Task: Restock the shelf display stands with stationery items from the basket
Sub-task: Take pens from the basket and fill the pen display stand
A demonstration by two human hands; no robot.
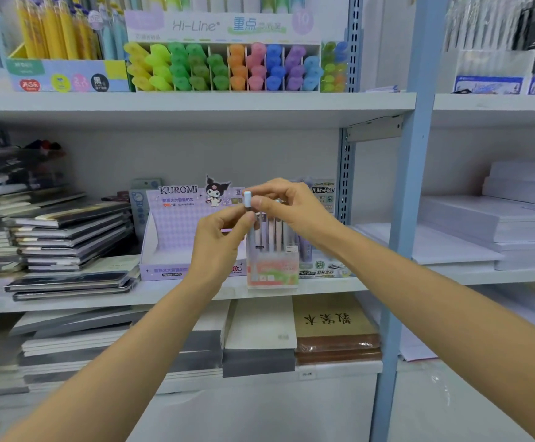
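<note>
- Head view, background: a pale shop shelving unit with three shelf boards in sight; one highlighter display stands on the upper board, its markers sorted by colour from yellow through green, orange, pink and blue to purple.
- Middle shelf: one stack of notebooks at left, one Kuromi display box, one clear stand of upright pens (about five, blurred), and white paper stacks at right.
- Task item: one pen with a pale blue cap, held upright just above the clear stand's left end.
- Left hand: fingers narrow, pinching the barrel below the cap.
- Right hand: fingers narrow, pinching the cap.
</note>
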